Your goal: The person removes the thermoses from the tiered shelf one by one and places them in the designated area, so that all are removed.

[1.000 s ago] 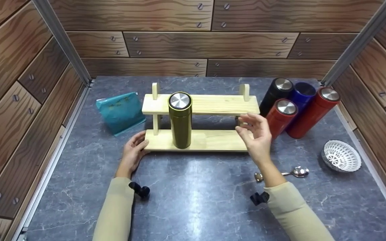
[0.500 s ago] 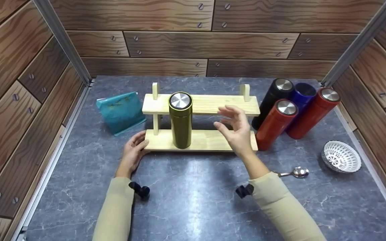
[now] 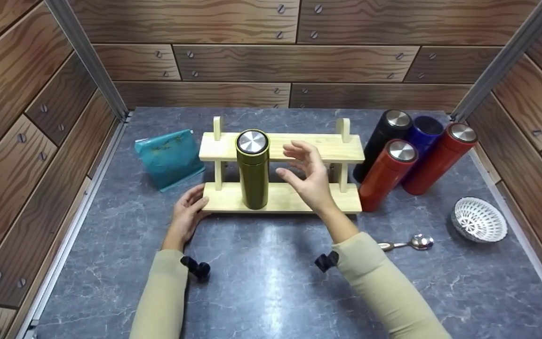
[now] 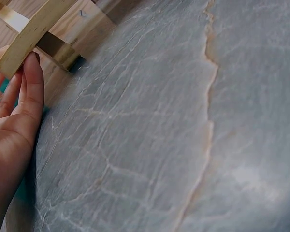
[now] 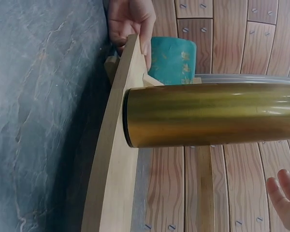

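A two-tier wooden shelf [image 3: 282, 201] stands mid-table. Upright on its lower board is a gold-green thermos [image 3: 254, 181] with a steel-topped lid, left of centre. My left hand [image 3: 187, 215] grips the left end of that lower board; the left wrist view has the thumb and fingers on either side of the board end [image 4: 31, 36]. To the right of the thermos, my right hand [image 3: 312, 181] hovers before the shelf, thumb and fingers spread and holding nothing. In the right wrist view, its fingers [image 5: 287, 186] are apart from the thermos [image 5: 208, 116].
Several thermoses, black [image 3: 379, 146], blue [image 3: 424, 141] and red [image 3: 386, 169], crowd the shelf's right side. A teal pouch [image 3: 170, 157] stands left. At the right lie a spoon [image 3: 420, 242] and a white woven bowl [image 3: 479, 220]. Wood-patterned walls enclose the table.
My right hand has moved left, from the shelf's right end beside the red thermos towards the gold-green one. The left hand and the shelf have stayed put.
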`<state>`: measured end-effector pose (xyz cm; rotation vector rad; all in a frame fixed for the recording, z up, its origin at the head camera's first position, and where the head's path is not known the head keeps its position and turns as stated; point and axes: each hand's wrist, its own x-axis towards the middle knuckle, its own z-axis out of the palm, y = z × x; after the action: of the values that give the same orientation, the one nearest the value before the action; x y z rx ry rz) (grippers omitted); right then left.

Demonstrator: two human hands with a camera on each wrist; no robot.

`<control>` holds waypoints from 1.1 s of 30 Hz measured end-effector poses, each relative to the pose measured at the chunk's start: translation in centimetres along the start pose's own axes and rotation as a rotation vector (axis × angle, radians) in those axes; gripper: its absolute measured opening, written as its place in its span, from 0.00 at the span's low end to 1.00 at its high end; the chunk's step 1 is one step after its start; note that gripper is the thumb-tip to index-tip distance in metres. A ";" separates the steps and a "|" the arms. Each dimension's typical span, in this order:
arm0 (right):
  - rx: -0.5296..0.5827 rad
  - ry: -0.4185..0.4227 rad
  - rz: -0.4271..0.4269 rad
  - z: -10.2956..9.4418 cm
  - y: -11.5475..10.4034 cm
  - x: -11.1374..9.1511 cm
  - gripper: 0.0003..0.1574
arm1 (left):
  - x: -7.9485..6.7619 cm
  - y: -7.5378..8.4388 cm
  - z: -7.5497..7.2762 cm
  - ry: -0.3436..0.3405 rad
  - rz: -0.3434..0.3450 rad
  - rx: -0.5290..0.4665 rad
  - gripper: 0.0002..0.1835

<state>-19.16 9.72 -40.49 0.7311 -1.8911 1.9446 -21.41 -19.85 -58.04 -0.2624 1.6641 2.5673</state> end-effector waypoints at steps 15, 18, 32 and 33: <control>-0.049 -0.091 0.051 1.8 3.3 1.8 0.40 | 0.0 0.1 0.0 0.005 -0.006 0.006 0.29; -0.060 -0.100 0.050 2.2 3.5 1.9 0.43 | 0.0 0.0 -0.1 0.001 -0.010 0.005 0.29; -0.098 -0.125 0.150 3.7 1.2 2.3 0.50 | -0.1 0.0 0.0 0.015 -0.002 0.006 0.27; -0.092 -0.116 0.145 3.8 0.9 2.3 0.48 | 0.0 0.0 0.0 0.017 -0.004 0.007 0.27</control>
<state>-20.99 5.64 -39.95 0.7114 -2.1429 1.9214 -21.36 -19.81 -58.05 -0.2879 1.6754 2.5633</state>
